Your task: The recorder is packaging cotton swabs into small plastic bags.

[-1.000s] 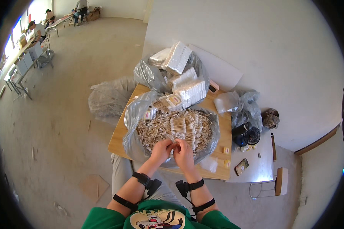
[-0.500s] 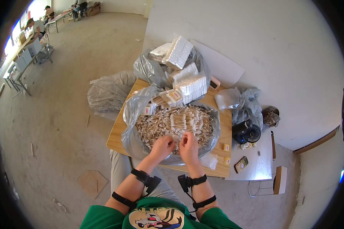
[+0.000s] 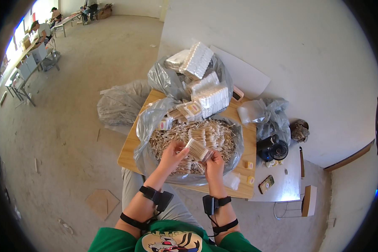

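A flat bundle of cotton swabs (image 3: 197, 150) with wooden-coloured sticks is held level between my two hands. My left hand (image 3: 173, 156) grips its left end, thumb along the near side. At the right end, my right hand (image 3: 214, 165) pinches it closed-fingered; something thin and clear seems to cover that end, but I cannot tell for sure. Below and around lies a heap of loose cotton swabs (image 3: 164, 142) in an opened grey plastic bag (image 3: 145, 128). More swabs sit in neat rows (image 3: 208, 133) on the heap, just beyond the bundle.
Packed swab packets (image 3: 212, 98) are stacked behind the heap on the wooden table (image 3: 128, 151). Clear plastic sleeves (image 3: 232, 180) and small yellow-white boxes (image 3: 250, 180) lie at its right edge. A phone (image 3: 266, 184) and a black fan (image 3: 279, 150) rest on a side table. People work far left.
Both hands have moved apart, and the swab bundle now shows plainly between them, lifted over the heap. Before, the hands were close together with little visible between the fingers.
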